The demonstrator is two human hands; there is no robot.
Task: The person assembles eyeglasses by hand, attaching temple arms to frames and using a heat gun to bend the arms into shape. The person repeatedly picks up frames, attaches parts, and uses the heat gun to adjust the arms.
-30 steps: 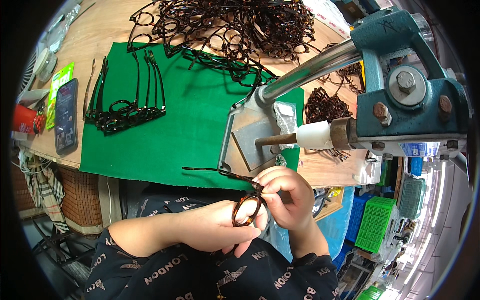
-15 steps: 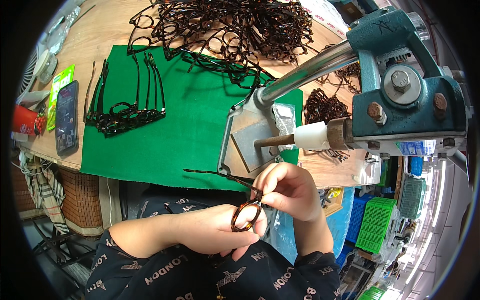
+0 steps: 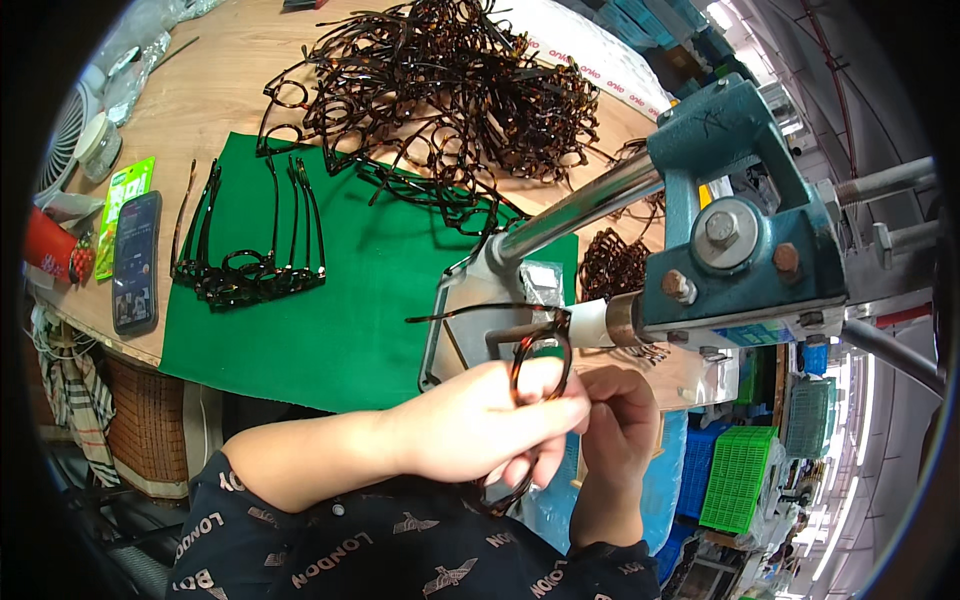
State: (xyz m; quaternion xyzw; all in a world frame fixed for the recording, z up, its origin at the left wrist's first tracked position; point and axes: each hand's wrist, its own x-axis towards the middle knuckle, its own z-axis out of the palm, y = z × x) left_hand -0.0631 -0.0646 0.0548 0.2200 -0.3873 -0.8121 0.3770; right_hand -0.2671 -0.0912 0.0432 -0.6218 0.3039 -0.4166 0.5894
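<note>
At the far left of the wooden table stands a red cup, and to its right a bright green plastic packet lies partly beneath a black, flat phone. Right of these, several dark tortoiseshell eyeglass frames sit side by side on a green cloth mat, their arms pointing to the far side. Beyond the mat is a large tangled heap of tortoiseshell frames.

At the near edge, in front of the press, the left hand is closed around a glossy tortoiseshell eyeglass frame with round rims; one rim stands above the thumb, the other shows below the fingers, and a thin arm reaches out leftward. The frame looks light, smooth and fairly stiff, probably a little slippery; the slender arm and its hinge seem the weak points, so the bridge or a thick rim would be the safer hold.

Just to the right, the right hand is curled, fingers bent toward the left thumb; whether it pinches anything cannot be told. Farther right rises a teal metal lever press, with a green plastic crate beyond it.
</note>
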